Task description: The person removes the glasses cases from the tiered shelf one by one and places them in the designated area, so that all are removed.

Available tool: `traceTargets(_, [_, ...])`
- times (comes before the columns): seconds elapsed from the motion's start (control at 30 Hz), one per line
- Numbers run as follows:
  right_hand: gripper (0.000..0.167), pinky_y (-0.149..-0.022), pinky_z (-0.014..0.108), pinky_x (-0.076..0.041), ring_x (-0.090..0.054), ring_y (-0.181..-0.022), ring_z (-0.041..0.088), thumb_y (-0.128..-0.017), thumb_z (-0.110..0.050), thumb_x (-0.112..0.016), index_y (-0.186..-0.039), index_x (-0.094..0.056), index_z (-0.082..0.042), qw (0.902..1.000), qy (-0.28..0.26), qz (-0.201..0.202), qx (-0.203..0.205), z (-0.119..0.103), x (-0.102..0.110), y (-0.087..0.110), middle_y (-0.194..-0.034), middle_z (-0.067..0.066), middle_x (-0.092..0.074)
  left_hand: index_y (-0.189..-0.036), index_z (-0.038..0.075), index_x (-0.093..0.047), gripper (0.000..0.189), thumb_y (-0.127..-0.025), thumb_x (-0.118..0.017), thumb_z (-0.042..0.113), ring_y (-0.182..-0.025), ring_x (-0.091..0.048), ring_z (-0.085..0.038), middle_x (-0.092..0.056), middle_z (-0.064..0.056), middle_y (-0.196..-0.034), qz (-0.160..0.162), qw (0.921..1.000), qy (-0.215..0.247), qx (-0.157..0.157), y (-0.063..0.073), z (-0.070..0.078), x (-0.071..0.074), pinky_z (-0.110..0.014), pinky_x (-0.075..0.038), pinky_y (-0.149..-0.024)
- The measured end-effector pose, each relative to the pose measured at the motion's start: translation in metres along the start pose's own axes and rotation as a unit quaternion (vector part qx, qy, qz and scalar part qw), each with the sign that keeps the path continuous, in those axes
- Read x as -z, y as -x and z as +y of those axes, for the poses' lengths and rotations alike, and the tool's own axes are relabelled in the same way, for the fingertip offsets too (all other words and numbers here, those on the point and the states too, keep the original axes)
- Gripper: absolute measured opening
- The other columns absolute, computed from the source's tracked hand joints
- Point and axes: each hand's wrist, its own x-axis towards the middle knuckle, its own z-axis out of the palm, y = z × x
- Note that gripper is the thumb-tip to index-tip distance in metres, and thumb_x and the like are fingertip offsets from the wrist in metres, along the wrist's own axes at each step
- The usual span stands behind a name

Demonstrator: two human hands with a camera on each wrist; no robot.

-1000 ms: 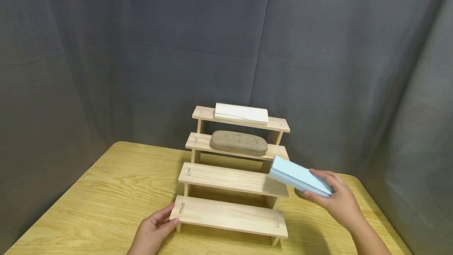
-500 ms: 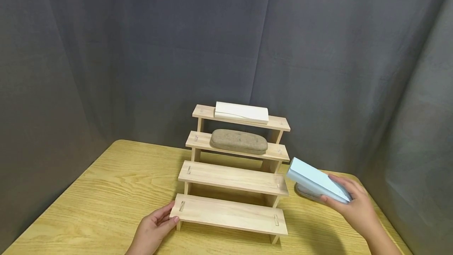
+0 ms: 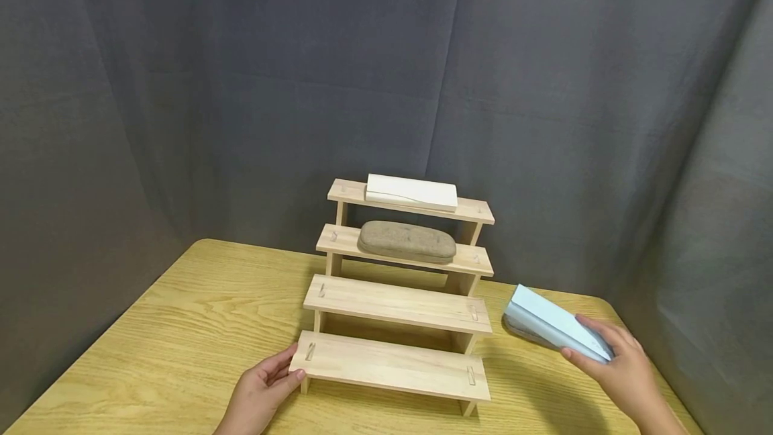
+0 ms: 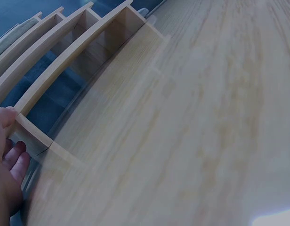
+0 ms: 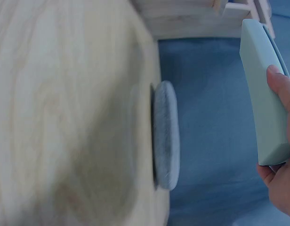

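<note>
My left hand (image 3: 260, 384) pinches the left end of the lowest step of a pale wooden four-step display stand (image 3: 392, 366), thumb on the board's edge. In the left wrist view the stand (image 4: 65, 59) runs off to the upper left. To the stand's right, my right hand (image 3: 625, 368) grips one end of a light blue glasses case (image 3: 558, 321), its far end tilted upward. The right wrist view shows the blue case (image 5: 262, 94) raised above the table. Below it lies a grey glasses case (image 5: 166, 136), mostly covered by the blue one in the head view.
A brown glasses case (image 3: 407, 240) lies on the stand's second step from the top. On the top step sits a white folded case (image 3: 412, 192). The wood-grain table (image 3: 199, 327) ends at dark grey curtains (image 3: 314, 72) behind and at the sides.
My right hand has carried the blue glasses case right and downward, away from the stand and over the grey case. The left hand stays at the lowest step.
</note>
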Motion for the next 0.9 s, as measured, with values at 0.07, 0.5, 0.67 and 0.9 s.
traceTargets(0.07, [0.061, -0.073, 0.031, -0.035, -0.049, -0.101, 0.031, -0.075, -0.028, -0.086, -0.126, -0.062, -0.003, 1.0, 0.003, -0.001, 0.0, 0.006, -0.003, 0.002, -0.122, 0.027, -0.062, -0.134, -0.006, -0.055, 0.053, -0.087, -0.074, 0.011, -0.106, -0.066, -0.018, -0.061, -0.024, -0.13, 0.002, 1.0, 0.0, 0.001, 0.0, 0.0, 0.0, -0.019, -0.056, -0.084])
traceTargets(0.5, [0.064, -0.073, 0.036, -0.038, -0.055, -0.102, 0.04, -0.071, -0.031, -0.088, -0.122, -0.065, 0.0, 0.9994, 0.033, 0.0, 0.0, 0.045, -0.027, 0.015, -0.117, 0.03, -0.061, -0.135, -0.004, -0.055, 0.052, -0.088, -0.072, 0.011, -0.104, -0.066, -0.015, -0.061, -0.023, -0.132, 0.002, 0.9999, -0.009, 0.005, 0.002, 0.0, 0.001, -0.02, -0.056, -0.083])
traceTargets(0.67, [0.061, -0.076, 0.039, -0.037, -0.056, -0.102, 0.044, -0.068, -0.027, -0.089, -0.118, -0.067, 0.0, 0.9993, 0.032, 0.009, 0.018, 0.053, -0.036, 0.018, -0.113, 0.031, -0.063, -0.134, -0.005, -0.055, 0.051, -0.089, -0.072, 0.01, -0.104, -0.066, -0.016, -0.06, -0.024, -0.132, 0.002, 0.9999, -0.012, -0.002, 0.002, -0.001, 0.001, -0.02, -0.057, -0.082])
traceTargets(0.9, [0.061, -0.082, 0.045, -0.036, -0.055, -0.105, 0.047, -0.069, -0.028, -0.088, -0.12, -0.066, -0.002, 0.9997, 0.024, -0.01, 0.005, 0.055, -0.046, 0.022, -0.116, 0.034, -0.061, -0.134, -0.007, -0.054, 0.05, -0.089, -0.071, 0.009, -0.105, -0.066, -0.017, -0.058, -0.025, -0.134, 0.002, 0.9999, -0.01, -0.001, 0.001, -0.002, 0.001, -0.018, -0.056, -0.083])
